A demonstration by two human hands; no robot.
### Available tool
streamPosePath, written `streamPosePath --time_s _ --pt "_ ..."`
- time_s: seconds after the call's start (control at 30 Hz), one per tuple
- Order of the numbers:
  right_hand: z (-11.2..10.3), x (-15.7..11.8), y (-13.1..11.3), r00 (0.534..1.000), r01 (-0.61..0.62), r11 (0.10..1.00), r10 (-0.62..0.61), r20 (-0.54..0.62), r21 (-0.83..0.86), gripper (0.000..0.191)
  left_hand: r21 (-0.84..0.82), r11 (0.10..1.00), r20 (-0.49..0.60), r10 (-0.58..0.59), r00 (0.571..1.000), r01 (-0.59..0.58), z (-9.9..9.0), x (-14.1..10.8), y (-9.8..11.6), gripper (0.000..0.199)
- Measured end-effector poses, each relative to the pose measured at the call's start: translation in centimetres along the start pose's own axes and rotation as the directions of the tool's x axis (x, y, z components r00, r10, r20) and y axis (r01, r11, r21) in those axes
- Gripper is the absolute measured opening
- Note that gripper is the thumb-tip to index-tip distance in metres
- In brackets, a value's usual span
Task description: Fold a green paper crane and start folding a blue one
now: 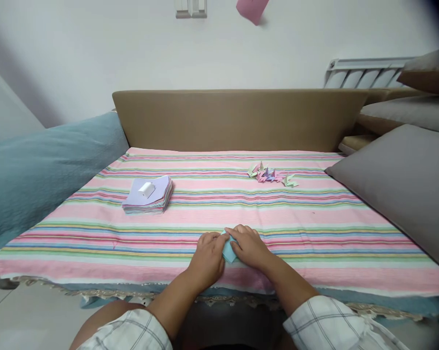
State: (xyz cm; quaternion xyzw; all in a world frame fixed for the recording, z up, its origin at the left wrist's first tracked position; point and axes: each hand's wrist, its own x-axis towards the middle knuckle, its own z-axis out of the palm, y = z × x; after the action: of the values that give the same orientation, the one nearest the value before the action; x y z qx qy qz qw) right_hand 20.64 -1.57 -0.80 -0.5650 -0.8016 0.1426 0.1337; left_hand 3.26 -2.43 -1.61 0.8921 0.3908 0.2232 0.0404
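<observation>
A small folded piece of light blue paper [229,252] lies on the striped cloth near the front edge, between my two hands. My left hand [209,255] presses on its left side, fingers curled and thumb along the paper's edge. My right hand [249,247] holds the right side, index finger at the top corner and thumb on the paper's face. Both hands cover part of the paper, so its full outline is hidden. Farther back on the right sits a cluster of small folded paper cranes [268,174] in pink, green and purple.
A stack of coloured paper sheets [148,206] with a small white block [146,190] on top stands at the left. Grey cushions [405,180] are piled on the right. A blue-covered armrest [55,165] bounds the left, and a brown backrest [234,120] the rear.
</observation>
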Motion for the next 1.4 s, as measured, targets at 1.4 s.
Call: streamPosePath --time_s 1.4 --pt "0.3 0.2 0.1 0.998 0.009 1.0 -0.008 -0.058 0.018 0.05 0.182 0.978 0.071 0.093 0.993 -0.104 0.2 -1.3 1.0 0.023"
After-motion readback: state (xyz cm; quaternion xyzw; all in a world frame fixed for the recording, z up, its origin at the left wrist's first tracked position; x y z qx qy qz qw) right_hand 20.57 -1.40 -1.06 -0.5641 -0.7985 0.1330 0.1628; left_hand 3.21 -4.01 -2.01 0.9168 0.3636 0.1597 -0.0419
